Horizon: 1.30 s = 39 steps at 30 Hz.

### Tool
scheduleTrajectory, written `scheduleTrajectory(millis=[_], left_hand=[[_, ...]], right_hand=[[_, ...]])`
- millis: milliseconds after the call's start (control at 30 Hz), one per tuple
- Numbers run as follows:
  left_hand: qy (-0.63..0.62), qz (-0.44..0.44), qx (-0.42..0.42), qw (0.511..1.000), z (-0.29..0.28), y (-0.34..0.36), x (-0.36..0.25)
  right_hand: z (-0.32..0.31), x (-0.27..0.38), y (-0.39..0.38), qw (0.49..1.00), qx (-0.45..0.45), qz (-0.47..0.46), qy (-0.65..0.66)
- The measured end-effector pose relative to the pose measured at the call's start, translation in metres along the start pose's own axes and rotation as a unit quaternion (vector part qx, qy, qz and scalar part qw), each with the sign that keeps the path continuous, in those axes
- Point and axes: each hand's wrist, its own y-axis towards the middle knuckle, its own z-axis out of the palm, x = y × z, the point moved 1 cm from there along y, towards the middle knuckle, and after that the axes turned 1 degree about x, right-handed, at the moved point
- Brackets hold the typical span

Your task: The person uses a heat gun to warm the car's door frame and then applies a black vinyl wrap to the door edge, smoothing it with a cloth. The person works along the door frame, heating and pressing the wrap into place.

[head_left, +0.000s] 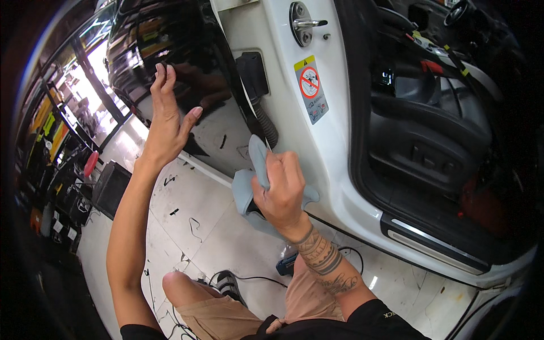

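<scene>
My right hand grips a grey cloth and presses it against the white pillar of a car body, low down near the sill. My left hand is raised with fingers apart, its palm resting against the glossy black panel of the open car door. A black rubber hose runs from the door hinge area just above the cloth. My knees in tan shorts show at the bottom.
The open doorway shows a black car seat and a metal sill plate. A door striker and a warning sticker sit on the pillar. A black cable and a blue tool lie on the tiled floor. Shelves with goods stand at left.
</scene>
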Motion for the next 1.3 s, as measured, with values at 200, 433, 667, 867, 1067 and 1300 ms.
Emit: scheduleTrajectory(millis=[200, 433, 667, 867, 1067, 1300], left_hand=[[0.001, 0.003, 0.01, 1.0, -0.003, 0.0, 0.002], [0.009, 0.013, 0.049, 0.999, -0.026, 0.007, 0.001], [-0.018, 0.05, -0.038, 0.998, -0.029, 0.021, 0.007], [-0.025, 0.13, -0.152, 0.979, -0.033, 0.077, 0.034], [0.016, 0.203, -0.189, 0.961, -0.023, 0.113, 0.075], [0.014, 0.231, -0.255, 0.939, -0.011, 0.118, 0.075]], right_hand=[[-0.009, -0.012, -0.001, 0.998, 0.029, 0.002, 0.062], [0.0, -0.018, 0.003, 0.995, 0.004, -0.101, 0.024], [0.009, 0.023, 0.049, 0.997, -0.045, -0.046, -0.03], [-0.001, 0.021, 0.062, 0.996, -0.043, 0.066, 0.042], [0.009, 0.014, 0.04, 0.994, -0.073, -0.071, -0.032], [0.014, 0.047, 0.086, 0.978, -0.054, -0.094, -0.179]])
